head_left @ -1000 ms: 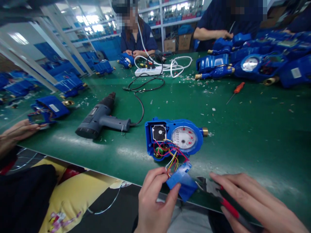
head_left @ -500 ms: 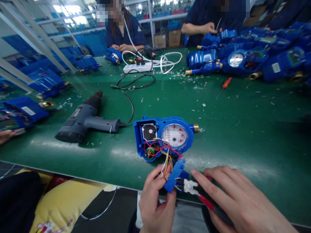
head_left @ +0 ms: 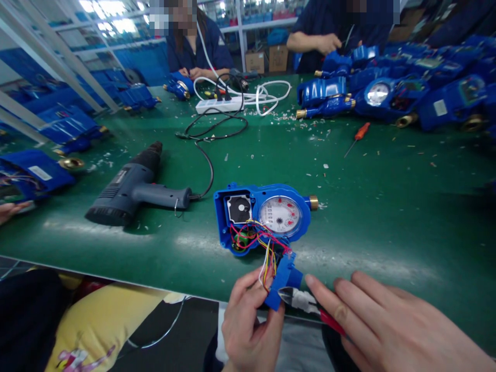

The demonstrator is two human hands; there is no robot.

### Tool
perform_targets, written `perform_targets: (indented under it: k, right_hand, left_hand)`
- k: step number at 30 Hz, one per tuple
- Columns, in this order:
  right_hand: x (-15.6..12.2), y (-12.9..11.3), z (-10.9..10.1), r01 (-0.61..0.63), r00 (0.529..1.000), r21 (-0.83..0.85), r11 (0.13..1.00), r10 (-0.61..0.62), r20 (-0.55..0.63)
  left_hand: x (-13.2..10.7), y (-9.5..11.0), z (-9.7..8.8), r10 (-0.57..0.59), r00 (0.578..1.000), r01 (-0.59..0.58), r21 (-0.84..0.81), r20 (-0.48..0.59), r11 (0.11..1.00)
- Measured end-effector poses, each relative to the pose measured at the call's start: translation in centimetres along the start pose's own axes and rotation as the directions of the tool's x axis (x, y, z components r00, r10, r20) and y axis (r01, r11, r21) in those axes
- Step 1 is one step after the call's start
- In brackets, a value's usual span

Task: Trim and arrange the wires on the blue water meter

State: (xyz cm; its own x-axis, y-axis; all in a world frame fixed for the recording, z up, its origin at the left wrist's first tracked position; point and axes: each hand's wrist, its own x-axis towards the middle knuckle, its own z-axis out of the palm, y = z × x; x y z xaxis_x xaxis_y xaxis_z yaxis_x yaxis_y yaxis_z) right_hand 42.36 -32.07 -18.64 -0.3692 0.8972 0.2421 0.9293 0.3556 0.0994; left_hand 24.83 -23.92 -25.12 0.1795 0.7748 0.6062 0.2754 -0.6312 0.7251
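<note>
An opened blue water meter [head_left: 263, 214] lies on the green table [head_left: 387, 206], its dial up and coloured wires [head_left: 267, 248] spilling toward me. My left hand [head_left: 250, 325] pinches a small blue cover piece [head_left: 283, 281] that hangs on those wires at the table's near edge. My right hand [head_left: 387, 330] grips red-handled cutters [head_left: 310, 305], whose metal jaws touch the blue piece from the right.
A grey electric screwdriver [head_left: 135, 188] with a black cord lies left of the meter. A white power strip [head_left: 219, 106] and an orange screwdriver [head_left: 358, 137] lie farther back. Several blue meters [head_left: 387, 93] are piled at the right; other people work across the table. Another person's hand [head_left: 11, 209] is at far left.
The blue piece was turned on edge in my left hand. My right hand brought the cutters' jaws leftward up against it. The view shifted slightly right.
</note>
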Motion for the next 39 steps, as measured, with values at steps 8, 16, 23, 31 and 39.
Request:
perform_targets:
  k: [8, 16, 23, 31, 39]
  right_hand:
    - [0.7, 0.3, -0.5, -0.025, 1.000, 0.028, 0.999, 0.025, -0.008]
    - [0.1, 1.0, -0.7, -0.164, 0.981, 0.135, 0.977, 0.176, -0.082]
    - [0.9, 0.1, -0.4, -0.127, 0.986, 0.071, 0.989, 0.134, -0.102]
    - [1.3, 0.2, -0.5, -0.034, 0.998, 0.027, 0.999, 0.035, -0.056]
    - [2.0, 0.6, -1.6, 0.015, 0.999, 0.006, 1.000, -0.015, 0.037]
  left_hand:
    - [0.5, 0.0, -0.3, 0.090, 0.995, -0.091, 0.041, 0.037, 0.995]
    - [0.2, 0.1, 0.1, 0.050, 0.999, -0.051, 0.036, 0.010, 0.998]
    - [0.8, 0.4, -0.2, 0.042, 0.997, -0.045, 0.041, 0.059, 0.998]
    - [0.4, 0.2, -0.4, 0.059, 0.997, -0.061, 0.040, 0.058, 0.997]
    - [0.5, 0.1, -0.3, 0.058, 0.997, -0.059, 0.019, 0.056, 0.998]
